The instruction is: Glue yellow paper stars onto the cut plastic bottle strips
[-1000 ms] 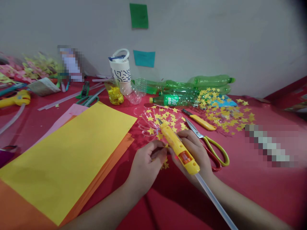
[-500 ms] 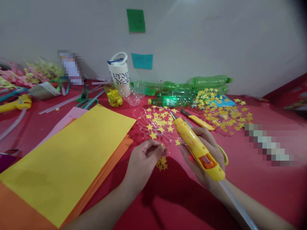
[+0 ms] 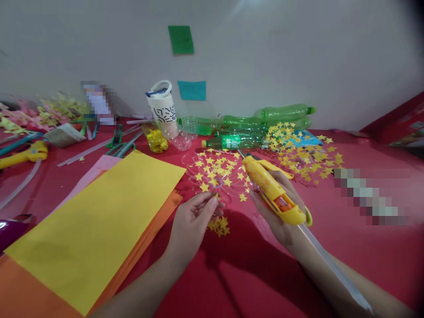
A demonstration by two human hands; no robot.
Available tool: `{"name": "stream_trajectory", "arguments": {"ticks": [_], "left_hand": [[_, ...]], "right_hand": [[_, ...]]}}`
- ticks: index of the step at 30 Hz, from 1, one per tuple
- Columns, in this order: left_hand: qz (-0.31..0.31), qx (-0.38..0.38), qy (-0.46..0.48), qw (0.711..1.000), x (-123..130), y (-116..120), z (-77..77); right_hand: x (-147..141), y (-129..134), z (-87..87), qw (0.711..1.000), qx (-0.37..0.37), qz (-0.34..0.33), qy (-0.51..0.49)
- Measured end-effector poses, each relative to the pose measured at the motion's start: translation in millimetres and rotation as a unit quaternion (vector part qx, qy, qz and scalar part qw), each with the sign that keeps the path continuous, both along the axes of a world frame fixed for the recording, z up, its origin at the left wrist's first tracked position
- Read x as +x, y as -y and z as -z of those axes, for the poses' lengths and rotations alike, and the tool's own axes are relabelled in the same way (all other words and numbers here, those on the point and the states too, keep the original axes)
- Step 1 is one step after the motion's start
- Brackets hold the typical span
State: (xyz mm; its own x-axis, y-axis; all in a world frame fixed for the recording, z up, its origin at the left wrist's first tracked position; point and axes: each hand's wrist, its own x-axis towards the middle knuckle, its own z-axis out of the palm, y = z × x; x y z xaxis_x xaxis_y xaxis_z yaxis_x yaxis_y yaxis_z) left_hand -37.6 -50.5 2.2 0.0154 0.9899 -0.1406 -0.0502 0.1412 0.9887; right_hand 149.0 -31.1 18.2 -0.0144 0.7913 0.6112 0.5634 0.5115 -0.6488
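Note:
My right hand (image 3: 281, 212) is closed around a yellow hot glue gun (image 3: 273, 190), its metal nozzle pointing up and away to the left. A long clear glue stick (image 3: 334, 265) trails out of its back end. Between thumb and fingers of my left hand (image 3: 195, 221) a small yellow paper star (image 3: 217, 197) is pinched. Just beyond that hand lies a clear plastic piece with curved strips, dotted with yellow stars (image 3: 227, 181). Below the left fingertips sits a small pile of loose stars (image 3: 220, 227).
Yellow paper (image 3: 99, 221) lies over orange and pink sheets at left. Green plastic bottles (image 3: 285, 113) line the wall, near a white patterned cup (image 3: 162, 108). A yellow utility knife (image 3: 276, 168) and another star-covered piece (image 3: 308, 159) are at right. Another glue gun (image 3: 26, 154) lies far left.
The glue gun in my right hand has tilted and shifted slightly, its nozzle a little farther right over the table. My left hand still pinches the star. The view has shifted slightly.

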Motion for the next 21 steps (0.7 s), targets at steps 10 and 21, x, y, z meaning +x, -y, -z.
{"name": "stream_trajectory", "arguments": {"ticks": [10, 21], "left_hand": [[-0.037, 0.147, -0.282, 0.948, -14.9, -2.8, -0.4], [-0.033, 0.212, -0.515, 0.830, -31.7, -8.5, -16.1]], "right_hand": [[-3.8, 2.5, -5.1, 0.998, 0.011, -0.030, -0.045], [0.8, 2.9, -6.1, 0.999, 0.008, -0.044, -0.007]]}}
